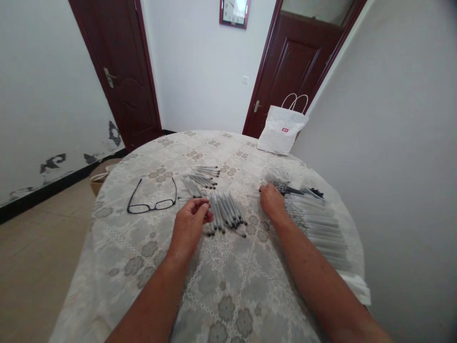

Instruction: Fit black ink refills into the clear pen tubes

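Observation:
My left hand (190,222) rests on the round table (228,290), fingers curled, its fingertips touching the near end of a pile of grey pens with black tips (225,212). What it pinches, if anything, is hidden. My right hand (272,201) lies knuckles up at the left edge of a long row of white pen barrels (317,224), its fingers bent down among small black parts (289,189). A second, smaller pile of pens (200,178) lies further back.
Black-framed glasses (152,200) lie on the floral tablecloth at the left. A white paper bag (282,128) stands at the table's far edge against the right wall. Two dark red doors and a wall clock face me. A basket (100,178) sits on the floor left.

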Tool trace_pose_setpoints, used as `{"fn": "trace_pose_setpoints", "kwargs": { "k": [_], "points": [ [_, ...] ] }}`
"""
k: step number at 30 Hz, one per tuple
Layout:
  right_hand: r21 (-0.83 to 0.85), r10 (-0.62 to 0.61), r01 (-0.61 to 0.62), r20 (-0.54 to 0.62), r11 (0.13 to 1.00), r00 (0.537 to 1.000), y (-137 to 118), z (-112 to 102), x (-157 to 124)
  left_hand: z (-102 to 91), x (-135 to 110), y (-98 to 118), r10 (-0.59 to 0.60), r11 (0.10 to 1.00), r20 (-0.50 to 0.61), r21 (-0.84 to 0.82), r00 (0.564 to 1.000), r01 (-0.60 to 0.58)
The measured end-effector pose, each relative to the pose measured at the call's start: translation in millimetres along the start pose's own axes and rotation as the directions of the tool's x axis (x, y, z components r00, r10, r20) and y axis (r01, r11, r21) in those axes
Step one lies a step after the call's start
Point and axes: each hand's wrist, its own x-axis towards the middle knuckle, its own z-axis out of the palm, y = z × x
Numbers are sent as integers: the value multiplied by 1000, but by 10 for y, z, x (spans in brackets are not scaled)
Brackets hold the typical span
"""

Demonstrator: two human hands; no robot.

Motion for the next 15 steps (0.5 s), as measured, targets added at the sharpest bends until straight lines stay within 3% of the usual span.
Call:
{"fn": "trace_pose_setpoints", "kwargs": {
  "k": [4,10,13,15],
  "points": [
    [-24,44,-44,11,999,999,24,75,4,-9,50,50,1,997,5,-74,1000,-1],
    [-41,79,-79,-5,996,997,3,85,-76,-77,65,313,13,981,5,-192,1000,-12],
    [-17,24,-24,1,1000,1000,-61,8,-164,-133,62,403,13,976,2,-217,1000,-12],
    [2,-49,49,64,999,997,-120,-66,-224,-152,69,417,15,973,-3,-229,1000,-15]
  ]
}}
